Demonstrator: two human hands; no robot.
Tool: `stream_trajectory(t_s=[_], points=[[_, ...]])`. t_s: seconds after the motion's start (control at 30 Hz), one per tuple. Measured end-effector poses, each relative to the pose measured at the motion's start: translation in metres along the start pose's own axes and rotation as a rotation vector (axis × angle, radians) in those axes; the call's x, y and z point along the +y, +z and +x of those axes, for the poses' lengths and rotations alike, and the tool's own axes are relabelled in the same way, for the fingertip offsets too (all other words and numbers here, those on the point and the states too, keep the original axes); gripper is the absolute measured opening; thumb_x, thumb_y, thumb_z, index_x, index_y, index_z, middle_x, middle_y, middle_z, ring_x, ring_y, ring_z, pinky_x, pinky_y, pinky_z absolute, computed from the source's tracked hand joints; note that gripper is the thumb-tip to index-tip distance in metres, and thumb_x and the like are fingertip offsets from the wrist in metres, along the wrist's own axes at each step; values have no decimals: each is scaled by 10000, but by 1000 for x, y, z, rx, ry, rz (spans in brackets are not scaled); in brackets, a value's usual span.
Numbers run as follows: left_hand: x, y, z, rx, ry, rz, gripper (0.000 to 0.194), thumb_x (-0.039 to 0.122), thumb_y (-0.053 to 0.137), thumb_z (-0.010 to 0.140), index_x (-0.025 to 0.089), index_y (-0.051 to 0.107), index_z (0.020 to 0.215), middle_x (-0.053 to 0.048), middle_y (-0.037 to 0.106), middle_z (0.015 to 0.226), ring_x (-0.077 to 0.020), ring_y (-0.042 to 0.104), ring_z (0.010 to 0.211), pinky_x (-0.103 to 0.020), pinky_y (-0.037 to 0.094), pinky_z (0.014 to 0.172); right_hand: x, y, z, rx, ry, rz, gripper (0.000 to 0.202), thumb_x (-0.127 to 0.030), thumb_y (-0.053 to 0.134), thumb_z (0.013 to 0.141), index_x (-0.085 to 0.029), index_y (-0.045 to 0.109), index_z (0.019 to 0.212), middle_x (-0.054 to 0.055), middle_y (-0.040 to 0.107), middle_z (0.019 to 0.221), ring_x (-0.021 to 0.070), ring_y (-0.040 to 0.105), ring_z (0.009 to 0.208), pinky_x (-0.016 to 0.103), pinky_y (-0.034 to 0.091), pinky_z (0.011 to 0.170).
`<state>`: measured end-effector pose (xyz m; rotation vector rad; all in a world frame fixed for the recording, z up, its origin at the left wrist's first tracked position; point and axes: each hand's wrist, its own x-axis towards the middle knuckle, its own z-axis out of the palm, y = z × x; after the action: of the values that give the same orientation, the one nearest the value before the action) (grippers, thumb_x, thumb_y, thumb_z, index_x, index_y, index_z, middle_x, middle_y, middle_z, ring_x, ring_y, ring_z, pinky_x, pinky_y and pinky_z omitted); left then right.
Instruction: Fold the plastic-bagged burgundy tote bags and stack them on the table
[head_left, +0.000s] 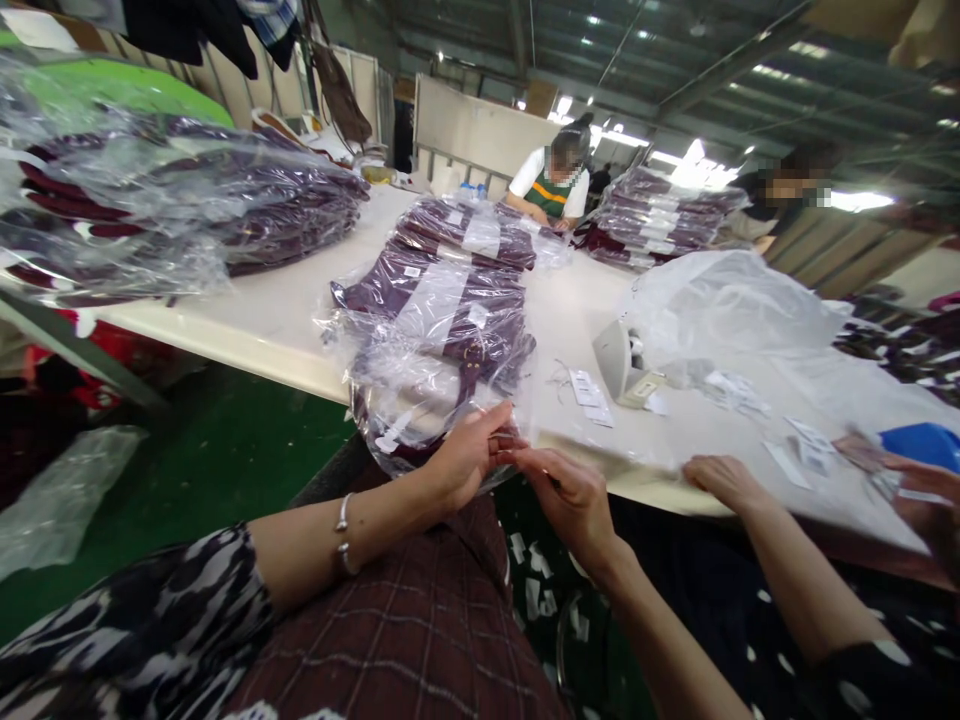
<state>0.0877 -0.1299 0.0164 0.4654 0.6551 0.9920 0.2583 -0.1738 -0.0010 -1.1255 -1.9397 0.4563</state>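
Maroon garments in a clear plastic bag (431, 310) lie on the white table, their near end hanging over its front edge. At the bag's near right corner, my left hand (469, 450) pinches the plastic film, a bangle round its wrist. My right hand (574, 495) meets it there, fingertips closed on the same edge of film. The two hands almost touch. A white hanger end shows through the plastic near the table edge.
Bagged garments (187, 195) are piled at left, another stack (660, 215) at the back right. A tag dispenser (626, 365) and labels (590, 397) lie right. A co-worker's hand (724, 480) rests at the table edge; people work beyond.
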Motion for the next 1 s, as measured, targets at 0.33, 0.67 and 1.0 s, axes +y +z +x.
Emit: stream_trajectory(t_s=[0.33,0.67,1.0], points=[[-19,-26,-41,-10,-77,160,305,166,863,700,151,591,836,6,655,740,-98,648,652,-192,509,605,5,5,-26,60,167,90,496,-276,658,958,-347,582,1443,11,796,1060,208,776,857,375,649,832],[-9,-23,-60,-114,-240,163,348,161,826,618,162,611,892,33,621,717,-66,574,565,-186,444,567,15,6,2,-6,-226,-209,284,-206,553,1021,-281,749,1213,69,778,1057,219,737,947,348,613,831],[40,-66,-68,-366,779,1504,869,534,861,728,182,514,1442,-193,501,1534,-389,393,1462,-576,275,1224,4,-16,14,36,-469,-248,222,-80,634,941,-254,718,1050,106,686,1271,263,628,1216,439,596,961]])
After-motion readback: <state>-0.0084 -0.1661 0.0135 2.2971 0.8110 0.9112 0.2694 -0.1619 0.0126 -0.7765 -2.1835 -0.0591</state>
